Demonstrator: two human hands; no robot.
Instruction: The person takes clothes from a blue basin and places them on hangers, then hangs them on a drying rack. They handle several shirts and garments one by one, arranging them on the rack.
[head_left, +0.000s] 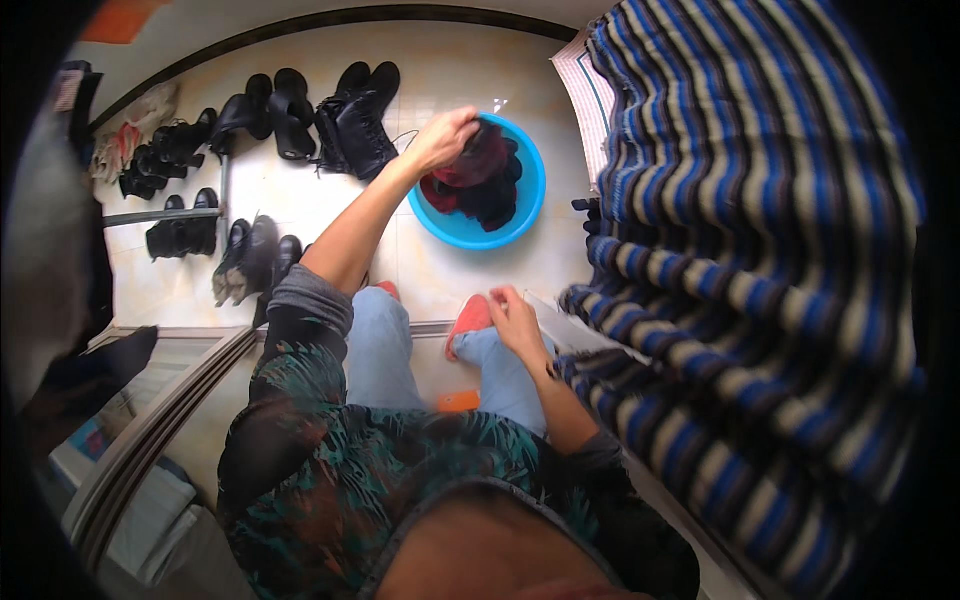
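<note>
A bright blue plastic basin (534, 191) stands on the tiled floor in front of me. In it is a bundle of dark red and black cloth (491, 199), partly blurred. My left hand (444, 139) reaches forward over the basin's left rim, its fingers curled around the upper part of that cloth; the fingertips are hidden. Lower down, my right hand (517, 322) hangs above my right knee, near a coral-red shoe (472, 319) on my foot. Its fingers are loosely bent and apart, with nothing seen in them.
Black boots (356, 131), black slippers (292, 112) and several other shoes line the floor at left, some by a metal rack bar (165, 217). Striped blue, black and cream fabric (735, 187) hangs close on my right. A sliding-door track (169, 420) runs at lower left.
</note>
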